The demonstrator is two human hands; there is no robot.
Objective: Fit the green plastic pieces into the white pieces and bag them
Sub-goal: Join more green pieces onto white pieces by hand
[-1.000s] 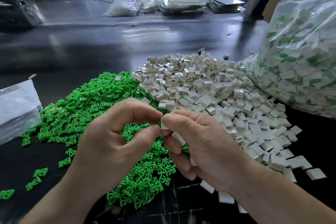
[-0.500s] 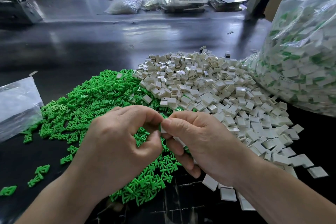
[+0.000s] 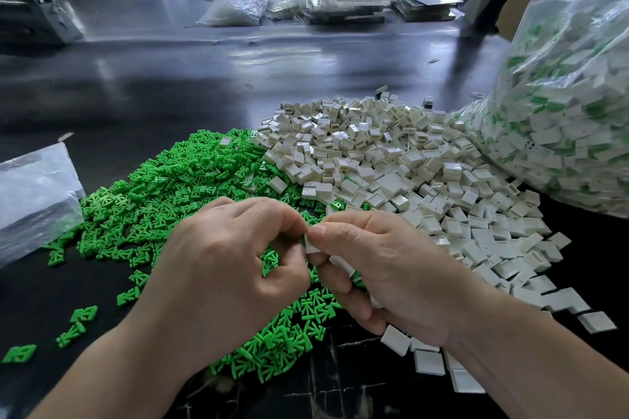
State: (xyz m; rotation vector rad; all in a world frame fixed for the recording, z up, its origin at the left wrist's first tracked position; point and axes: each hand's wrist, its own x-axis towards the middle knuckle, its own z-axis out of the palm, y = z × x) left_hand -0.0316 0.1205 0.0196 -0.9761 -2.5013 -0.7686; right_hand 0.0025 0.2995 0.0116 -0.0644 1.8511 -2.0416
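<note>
My left hand point(image 3: 224, 269) has closed up. A second ago its thumb and forefinger stood apart in a loop; now they are curled tight and meet the right thumb on the white piece point(image 3: 311, 244). My right hand point(image 3: 384, 269) pinches that piece between thumb and forefinger, held up over the near edge of the green pile point(image 3: 177, 187). Its lower fingers are curled round what look like spare whites point(image 3: 340, 265).

I read this as the press-in stroke. A sliver of green showed at the pinch a second ago and none shows now, so the insert is probably going home, though the fingers hide the joint and I cannot tell if it is seated.

Both hands have drifted slightly lower in view. The green pile, the white pile point(image 3: 391, 163) and the bag point(image 3: 561, 112) of finished parts on the table point(image 3: 204, 85) lie as before, so bagging this one remains.
</note>
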